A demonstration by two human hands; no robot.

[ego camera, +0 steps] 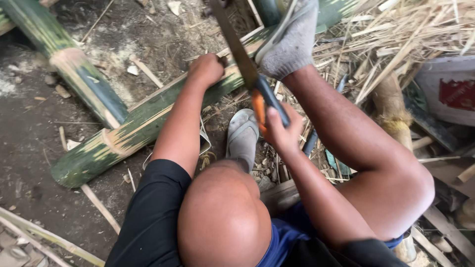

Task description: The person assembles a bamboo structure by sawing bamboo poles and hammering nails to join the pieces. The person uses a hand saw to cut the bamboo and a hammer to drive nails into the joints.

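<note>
I see my right hand [279, 129] closed around the orange-and-dark handle of a saw [246, 69]. The blade runs up and away from that grip, leaning slightly left, and its far end leaves the top of the view. Its long axis is nearly upright in the picture, and it crosses the bamboo pole [143, 123] just above my fist.

The pole lies on the dirt ground [29, 128] with its long axis on a diagonal: the cut end points down-left, well away from my grip, and the other end runs up-right past the blade. My left hand [207, 68] is clenched on the pole's upper edge, just left of the blade. Just right of the blade, a foot in a grey sock [292, 42] presses on the pole.

Another foot [242, 136] rests on the ground, just left of my right hand. A second bamboo pole [64, 59] lies far left, pointing down-right. Dry bamboo strips [405, 34] pile up to the upper right of the grip.
</note>
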